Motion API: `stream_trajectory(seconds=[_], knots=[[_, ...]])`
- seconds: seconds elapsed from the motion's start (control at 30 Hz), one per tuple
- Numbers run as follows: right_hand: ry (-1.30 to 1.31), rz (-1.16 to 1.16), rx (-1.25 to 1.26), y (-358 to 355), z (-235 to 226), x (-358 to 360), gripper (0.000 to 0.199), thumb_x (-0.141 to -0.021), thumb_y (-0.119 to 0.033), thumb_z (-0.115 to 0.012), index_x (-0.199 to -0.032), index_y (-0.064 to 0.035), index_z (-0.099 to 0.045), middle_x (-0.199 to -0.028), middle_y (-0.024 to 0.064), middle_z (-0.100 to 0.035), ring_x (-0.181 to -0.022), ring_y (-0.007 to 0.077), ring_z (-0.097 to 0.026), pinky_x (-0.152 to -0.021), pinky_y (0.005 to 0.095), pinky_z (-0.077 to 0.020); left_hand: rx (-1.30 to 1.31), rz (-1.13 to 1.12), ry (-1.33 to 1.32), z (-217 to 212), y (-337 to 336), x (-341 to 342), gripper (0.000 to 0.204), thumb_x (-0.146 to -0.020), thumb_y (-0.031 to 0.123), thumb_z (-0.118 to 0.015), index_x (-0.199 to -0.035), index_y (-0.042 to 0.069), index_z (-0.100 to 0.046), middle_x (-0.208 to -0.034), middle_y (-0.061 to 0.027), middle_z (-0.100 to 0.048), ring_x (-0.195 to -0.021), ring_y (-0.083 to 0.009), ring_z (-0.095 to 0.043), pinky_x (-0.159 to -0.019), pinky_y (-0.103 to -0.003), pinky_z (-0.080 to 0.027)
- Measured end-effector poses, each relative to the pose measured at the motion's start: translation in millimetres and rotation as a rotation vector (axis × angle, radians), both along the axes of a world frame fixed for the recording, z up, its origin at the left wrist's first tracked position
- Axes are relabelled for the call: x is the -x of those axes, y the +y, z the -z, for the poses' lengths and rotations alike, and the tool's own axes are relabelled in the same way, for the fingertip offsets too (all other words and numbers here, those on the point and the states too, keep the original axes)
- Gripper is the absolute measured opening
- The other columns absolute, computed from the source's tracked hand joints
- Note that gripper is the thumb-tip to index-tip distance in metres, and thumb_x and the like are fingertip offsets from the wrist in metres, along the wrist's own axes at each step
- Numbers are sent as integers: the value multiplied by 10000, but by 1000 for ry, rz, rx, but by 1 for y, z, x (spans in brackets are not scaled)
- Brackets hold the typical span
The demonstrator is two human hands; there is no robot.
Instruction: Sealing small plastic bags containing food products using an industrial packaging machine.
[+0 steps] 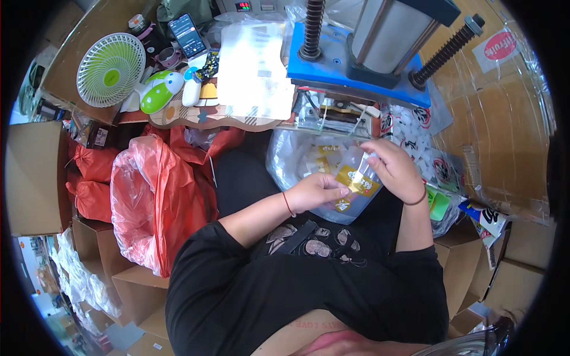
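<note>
Over my lap, my left hand point(320, 193) pinches a small gold printed packet point(356, 180) between thumb and fingers. My right hand point(395, 172) has thumb and fingers closed at the packet's pale upper end; exactly what lies between those fingertips is partly hidden. Under both hands is a translucent plastic tub point(350, 210) with a clear bag along its left side. More gold and clear packets point(323, 163) lie inside the tub.
A press with a blue plate point(332, 53) and springs stands just beyond the tub. Left of me is a red bag point(172, 202) with a clear liner. A fan point(113, 71), a phone point(187, 35) and papers point(252, 71) are on the bench. Cardboard boxes point(499, 118) flank me.
</note>
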State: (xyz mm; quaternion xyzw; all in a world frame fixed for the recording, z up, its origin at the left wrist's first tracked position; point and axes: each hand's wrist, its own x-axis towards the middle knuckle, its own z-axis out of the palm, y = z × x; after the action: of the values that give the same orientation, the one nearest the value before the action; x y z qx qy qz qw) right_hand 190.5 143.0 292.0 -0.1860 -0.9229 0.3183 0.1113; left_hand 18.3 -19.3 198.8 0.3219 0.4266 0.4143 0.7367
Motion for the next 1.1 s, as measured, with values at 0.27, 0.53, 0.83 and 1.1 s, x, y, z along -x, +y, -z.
stream_trajectory(seconds=[0.27,0.53,0.83,1.1], knots=[[-97,405,-543,41,23,-37,403,-881,-126,-649,-1266,-47,-560,-1234,194,-566,-1122,368,-562,-951,431,-465,30,-68,-12,19,-9,1,270,-973,200,-664,-1185,34,-680,-1090,-32,-717,-952,-106,-671,-797,-272,-563],[-203,380,-521,60,67,-37,426,-762,-27,-691,-1167,-90,-574,-1063,165,-560,-1020,392,-552,-884,466,-473,49,-114,-44,25,-11,0,261,-960,162,-673,-1186,31,-677,-1083,-39,-718,-944,-122,-679,-808,-280,-566],[-140,406,-543,62,70,-30,363,-761,-13,-679,-1101,-75,-565,-1029,145,-591,-1013,378,-560,-799,464,-490,29,-249,-70,29,-4,6,240,-945,113,-676,-1160,6,-678,-1044,-73,-716,-923,-135,-687,-831,-302,-571],[61,455,-484,59,75,-32,309,-812,-25,-666,-1112,-63,-601,-993,168,-619,-929,386,-584,-794,462,-487,39,-390,-138,8,47,36,211,-923,110,-694,-1102,-3,-696,-1030,-84,-699,-890,-151,-677,-753,-305,-584]])
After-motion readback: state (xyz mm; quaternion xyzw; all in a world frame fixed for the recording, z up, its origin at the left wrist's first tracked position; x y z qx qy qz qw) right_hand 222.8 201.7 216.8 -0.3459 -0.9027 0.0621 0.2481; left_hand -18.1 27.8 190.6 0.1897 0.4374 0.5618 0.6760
